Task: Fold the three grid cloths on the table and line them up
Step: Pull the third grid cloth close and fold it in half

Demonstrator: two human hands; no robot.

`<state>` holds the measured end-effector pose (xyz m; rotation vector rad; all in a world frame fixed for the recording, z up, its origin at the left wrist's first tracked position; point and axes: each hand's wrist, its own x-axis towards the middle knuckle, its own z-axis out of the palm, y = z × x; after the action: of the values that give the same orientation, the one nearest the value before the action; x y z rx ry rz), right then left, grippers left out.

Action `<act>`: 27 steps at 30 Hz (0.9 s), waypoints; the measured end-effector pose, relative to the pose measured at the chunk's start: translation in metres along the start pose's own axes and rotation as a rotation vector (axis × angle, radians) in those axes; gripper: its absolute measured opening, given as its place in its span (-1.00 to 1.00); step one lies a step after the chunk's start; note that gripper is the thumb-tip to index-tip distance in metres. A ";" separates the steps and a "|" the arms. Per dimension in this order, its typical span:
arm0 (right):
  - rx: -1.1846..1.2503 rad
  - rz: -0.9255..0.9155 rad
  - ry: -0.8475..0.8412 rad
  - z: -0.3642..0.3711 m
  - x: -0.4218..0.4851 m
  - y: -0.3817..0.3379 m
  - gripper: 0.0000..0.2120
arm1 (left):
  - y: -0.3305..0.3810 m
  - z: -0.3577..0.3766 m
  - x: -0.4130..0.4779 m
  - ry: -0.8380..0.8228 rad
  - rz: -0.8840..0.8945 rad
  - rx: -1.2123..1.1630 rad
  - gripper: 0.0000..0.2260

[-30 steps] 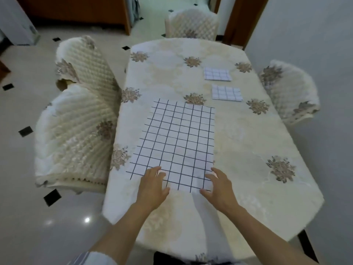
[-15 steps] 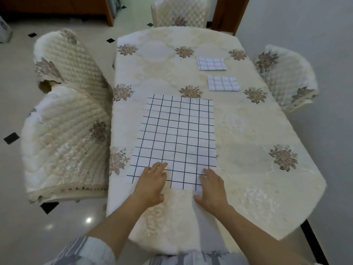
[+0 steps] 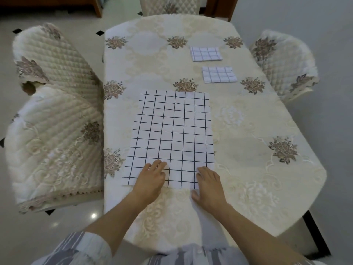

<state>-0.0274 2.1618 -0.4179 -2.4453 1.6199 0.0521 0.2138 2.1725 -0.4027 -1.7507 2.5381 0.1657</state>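
Observation:
A large white cloth with a dark grid (image 3: 172,131) lies spread flat on the table (image 3: 257,169) in front of me. My left hand (image 3: 150,180) rests flat on its near edge, left of centre, fingers straight. My right hand (image 3: 209,186) lies flat at the cloth's near right corner, fingers on the cloth and thumb out on the tablecloth. Two small folded grid cloths lie farther back on the right: the nearer folded cloth (image 3: 219,74) and the farther folded cloth (image 3: 206,53), one behind the other with a gap between them.
The table wears a cream tablecloth with flower patterns. Padded chairs stand around it: two on the left (image 3: 57,134), one on the right (image 3: 282,62), one at the far end (image 3: 170,6). The table's near edge is just in front of my body.
The view has shifted a little closer and lower over the table. Both hands stay flat on the cloth's near edge, the right one slightly nearer the corner. The cloths have not moved.

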 end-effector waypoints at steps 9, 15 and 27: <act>0.040 -0.028 0.029 -0.001 -0.001 0.006 -0.40 | -0.007 -0.009 -0.003 0.141 -0.125 -0.127 -0.89; 0.103 -0.032 0.114 -0.008 0.005 0.008 -0.56 | -0.008 -0.027 -0.009 0.243 -0.142 -0.194 -0.93; 0.238 0.021 0.321 -0.044 -0.016 0.027 -0.88 | -0.024 -0.031 -0.032 0.222 -0.173 -0.133 -0.83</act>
<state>-0.0622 2.1575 -0.3769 -2.3405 1.6603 -0.5250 0.2485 2.1904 -0.3702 -2.1399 2.5557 0.1421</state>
